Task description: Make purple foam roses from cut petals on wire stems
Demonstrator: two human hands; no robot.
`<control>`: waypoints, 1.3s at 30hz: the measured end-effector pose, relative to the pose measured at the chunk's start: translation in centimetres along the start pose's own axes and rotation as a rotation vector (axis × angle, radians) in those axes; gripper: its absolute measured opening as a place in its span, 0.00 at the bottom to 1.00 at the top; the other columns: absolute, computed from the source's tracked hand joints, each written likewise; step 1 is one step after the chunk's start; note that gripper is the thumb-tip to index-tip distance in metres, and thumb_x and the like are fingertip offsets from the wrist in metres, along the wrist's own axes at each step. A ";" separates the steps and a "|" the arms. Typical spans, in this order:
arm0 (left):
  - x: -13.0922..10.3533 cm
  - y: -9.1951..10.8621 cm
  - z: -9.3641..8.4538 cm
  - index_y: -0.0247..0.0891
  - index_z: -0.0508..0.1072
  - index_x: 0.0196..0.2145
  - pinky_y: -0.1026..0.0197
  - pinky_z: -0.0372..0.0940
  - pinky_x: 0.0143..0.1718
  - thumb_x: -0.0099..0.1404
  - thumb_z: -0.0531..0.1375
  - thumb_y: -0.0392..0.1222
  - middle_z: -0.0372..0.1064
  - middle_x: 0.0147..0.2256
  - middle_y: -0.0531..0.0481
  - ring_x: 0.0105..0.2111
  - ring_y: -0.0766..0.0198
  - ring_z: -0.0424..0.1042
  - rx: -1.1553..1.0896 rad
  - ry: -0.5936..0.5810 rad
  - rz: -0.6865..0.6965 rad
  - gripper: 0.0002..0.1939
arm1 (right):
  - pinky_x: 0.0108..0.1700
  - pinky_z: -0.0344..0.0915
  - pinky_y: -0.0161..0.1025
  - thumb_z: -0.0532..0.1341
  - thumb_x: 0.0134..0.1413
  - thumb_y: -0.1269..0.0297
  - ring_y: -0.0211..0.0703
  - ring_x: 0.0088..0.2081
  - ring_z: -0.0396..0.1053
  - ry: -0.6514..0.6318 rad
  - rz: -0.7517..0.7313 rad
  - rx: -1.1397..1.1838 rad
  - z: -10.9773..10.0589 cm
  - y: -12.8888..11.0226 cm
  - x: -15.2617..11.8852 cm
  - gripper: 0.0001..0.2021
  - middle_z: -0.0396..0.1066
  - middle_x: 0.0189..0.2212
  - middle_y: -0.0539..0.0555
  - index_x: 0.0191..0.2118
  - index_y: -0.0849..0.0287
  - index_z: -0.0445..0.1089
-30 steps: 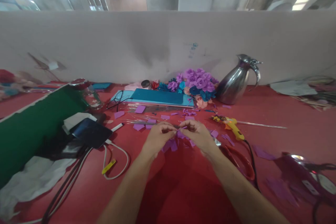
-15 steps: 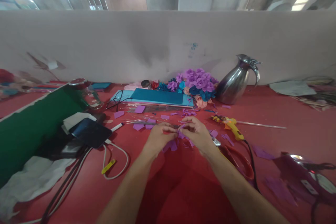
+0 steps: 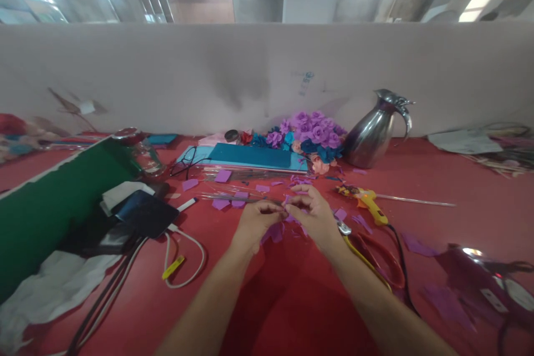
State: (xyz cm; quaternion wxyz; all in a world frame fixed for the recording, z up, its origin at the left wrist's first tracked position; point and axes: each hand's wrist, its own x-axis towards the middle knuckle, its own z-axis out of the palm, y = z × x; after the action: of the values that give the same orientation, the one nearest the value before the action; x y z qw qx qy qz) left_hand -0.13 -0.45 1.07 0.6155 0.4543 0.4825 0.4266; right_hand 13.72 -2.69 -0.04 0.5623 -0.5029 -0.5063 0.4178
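My left hand (image 3: 258, 223) and my right hand (image 3: 312, 214) meet over the middle of the red table. Their fingertips pinch a small purple paper piece (image 3: 287, 202), mostly covered by the fingers. More purple paper scraps (image 3: 275, 232) lie just beneath the hands, and several cut purple squares (image 3: 222, 176) are spread to the left. Scissors (image 3: 364, 242) with red and yellow handles rest beside my right wrist, partly hidden by the forearm. Thin clear sticks (image 3: 233, 198) lie behind my left hand.
At the back stand a bunch of purple, blue and pink paper flowers (image 3: 315, 130) and a steel jug (image 3: 371, 136). A yellow glue gun (image 3: 370, 206) lies on the right. Blue sheets (image 3: 250, 156) and eyeglasses (image 3: 186, 164) sit behind; a phone (image 3: 146, 213) with cables is left.
The fingertips of both hands have come closer together, so less of the purple paper piece shows between them. The whole view has shifted slightly; nothing else on the table has visibly moved.
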 end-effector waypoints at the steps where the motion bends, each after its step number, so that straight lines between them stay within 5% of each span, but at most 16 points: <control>1: 0.0 0.0 0.0 0.36 0.75 0.18 0.62 0.63 0.32 0.34 0.72 0.41 0.72 0.22 0.50 0.25 0.65 0.69 -0.009 0.008 -0.002 0.12 | 0.40 0.66 0.41 0.62 0.45 0.67 0.43 0.34 0.72 0.013 -0.023 -0.029 0.0 -0.1 -0.1 0.17 0.74 0.29 0.50 0.44 0.54 0.62; 5: 0.2 -0.2 -0.1 0.36 0.76 0.19 0.62 0.63 0.32 0.36 0.71 0.39 0.72 0.22 0.52 0.25 0.67 0.68 -0.108 0.048 -0.005 0.10 | 0.45 0.66 0.42 0.60 0.45 0.69 0.44 0.41 0.72 0.027 -0.080 -0.109 0.2 -0.3 -0.3 0.16 0.75 0.38 0.53 0.43 0.54 0.64; 10: 0.3 -0.2 -0.4 0.36 0.77 0.21 0.63 0.63 0.33 0.39 0.71 0.37 0.73 0.23 0.51 0.26 0.67 0.69 -0.227 0.081 0.011 0.08 | 0.41 0.66 0.41 0.61 0.45 0.67 0.44 0.36 0.73 -0.198 0.013 -0.109 0.3 0.4 -0.2 0.07 0.76 0.33 0.52 0.34 0.56 0.71; 19: 0.1 0.6 -1.1 0.37 0.79 0.25 0.61 0.64 0.38 0.41 0.71 0.40 0.74 0.27 0.50 0.31 0.64 0.70 -0.134 0.073 0.092 0.11 | 0.38 0.64 0.40 0.61 0.47 0.65 0.44 0.32 0.71 -0.103 -0.021 -0.198 0.5 0.2 -0.4 0.05 0.76 0.28 0.51 0.29 0.56 0.74; 32: 0.1 1.0 -1.4 0.36 0.78 0.23 0.61 0.64 0.36 0.44 0.70 0.41 0.73 0.27 0.50 0.30 0.64 0.70 -0.054 -0.018 0.184 0.07 | 0.39 0.65 0.39 0.58 0.49 0.67 0.44 0.34 0.73 -0.198 -0.051 -0.233 0.4 0.7 -0.3 0.09 0.78 0.29 0.52 0.30 0.57 0.76; 39: 0.6 0.6 -1.7 0.36 0.75 0.20 0.62 0.63 0.32 0.41 0.70 0.39 0.71 0.22 0.53 0.26 0.66 0.68 -0.069 0.034 0.149 0.09 | 0.41 0.66 0.40 0.57 0.51 0.66 0.45 0.36 0.74 -0.227 -0.068 -0.311 0.2 0.7 -0.2 0.10 0.79 0.34 0.53 0.34 0.57 0.77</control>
State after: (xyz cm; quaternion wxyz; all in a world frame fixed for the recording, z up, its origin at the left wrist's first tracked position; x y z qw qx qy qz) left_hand -1.74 0.56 1.31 0.5890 0.4601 0.4426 0.4954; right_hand 13.48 -2.72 -0.78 0.4311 -0.5158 -0.6416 0.3694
